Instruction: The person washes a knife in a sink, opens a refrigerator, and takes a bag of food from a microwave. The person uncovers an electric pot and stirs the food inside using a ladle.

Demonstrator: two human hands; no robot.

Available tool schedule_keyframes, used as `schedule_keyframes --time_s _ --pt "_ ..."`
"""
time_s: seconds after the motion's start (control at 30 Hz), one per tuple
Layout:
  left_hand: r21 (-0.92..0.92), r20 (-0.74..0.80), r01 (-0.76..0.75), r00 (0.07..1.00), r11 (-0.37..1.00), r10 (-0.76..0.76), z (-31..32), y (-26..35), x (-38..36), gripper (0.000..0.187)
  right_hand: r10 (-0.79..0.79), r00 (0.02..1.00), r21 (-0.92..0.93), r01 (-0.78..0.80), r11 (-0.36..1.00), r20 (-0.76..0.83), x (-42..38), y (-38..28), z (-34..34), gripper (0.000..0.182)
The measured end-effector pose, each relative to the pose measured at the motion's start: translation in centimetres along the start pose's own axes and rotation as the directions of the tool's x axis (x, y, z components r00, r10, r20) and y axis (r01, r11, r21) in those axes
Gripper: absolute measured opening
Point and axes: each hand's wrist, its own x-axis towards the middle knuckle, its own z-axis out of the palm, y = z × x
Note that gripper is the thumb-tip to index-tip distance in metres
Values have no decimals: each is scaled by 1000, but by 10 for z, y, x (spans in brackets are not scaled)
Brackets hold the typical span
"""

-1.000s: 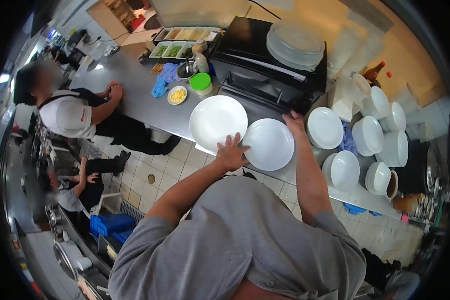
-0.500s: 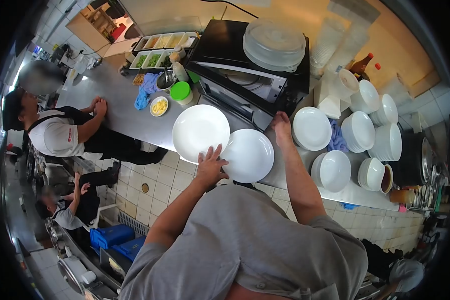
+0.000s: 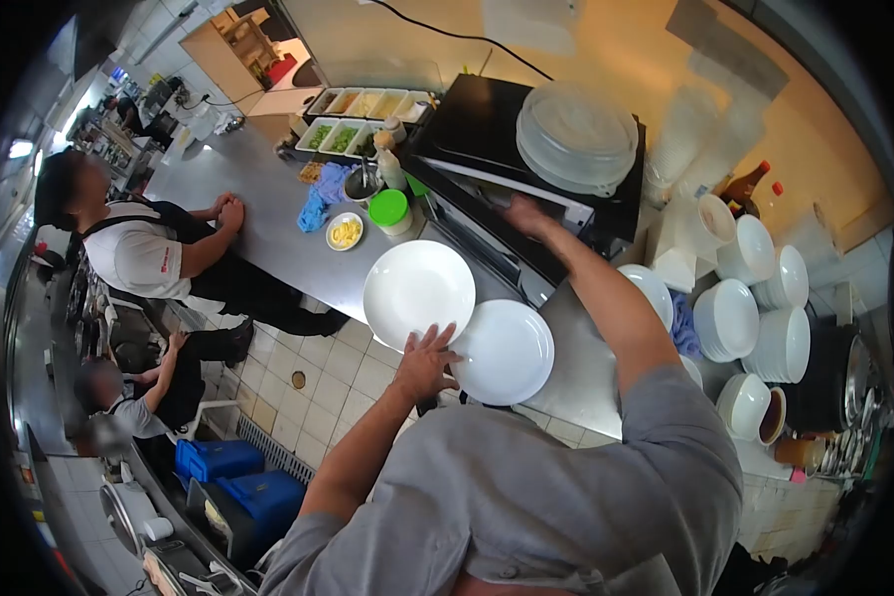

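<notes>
Two white plates lie side by side at the counter's front edge: the left plate [image 3: 419,290] and the right plate [image 3: 505,354]. My left hand [image 3: 429,363] rests with spread fingers where their rims meet, touching them without gripping. A black microwave [image 3: 472,114] stands behind, its door [image 3: 487,233] swung open towards me. Into its opening reaches my right hand [image 3: 528,217], its fingers mostly hidden inside, so what it touches there cannot be made out. A clear plastic cover [image 3: 578,139] sits on top of the microwave.
Stacked white bowls [image 3: 725,318] and cups stand at the right. Left of the microwave are a green-lidded tub [image 3: 389,209], a small bowl of yellow pieces [image 3: 345,232], blue cloths [image 3: 318,204] and ingredient trays [image 3: 343,137]. A co-worker [image 3: 134,248] stands at the left counter.
My right hand has moved from the microwave door's near edge into the opening. My left hand stays at the plates. The view has shifted slightly.
</notes>
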Motion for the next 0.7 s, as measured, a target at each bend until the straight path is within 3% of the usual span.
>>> schedule_keyframes --time_s 0.07,0.1,0.17,0.4,0.57,0.63,0.7 --pt "1 -9 6 1000 1000 -6 0 0 0 58 -11 999 -67 8 998 -46 40 11 7 65" --pt "-5 -2 6 1000 1000 -6 -1 -1 1 57 -168 949 -172 125 977 -266 64 33 25 59" --pt "-1 5 20 1000 1000 -20 -2 -1 3 57 -146 933 -190 86 978 -328 85 43 24 57" --pt "-21 68 24 997 999 -22 -10 0 2 55 151 964 -153 -187 971 -220 90 51 30 52" --pt "-33 83 27 996 999 -24 -9 -3 7 54 372 916 -57 -384 922 -153 29 39 27 45" --pt "-34 84 14 996 999 -11 -8 -4 9 54 165 985 -180 -172 969 -51 9 45 25 38" --pt "-32 81 10 997 999 -8 -8 -4 11 54 90 986 -112 -106 988 -140 -3 46 24 37"
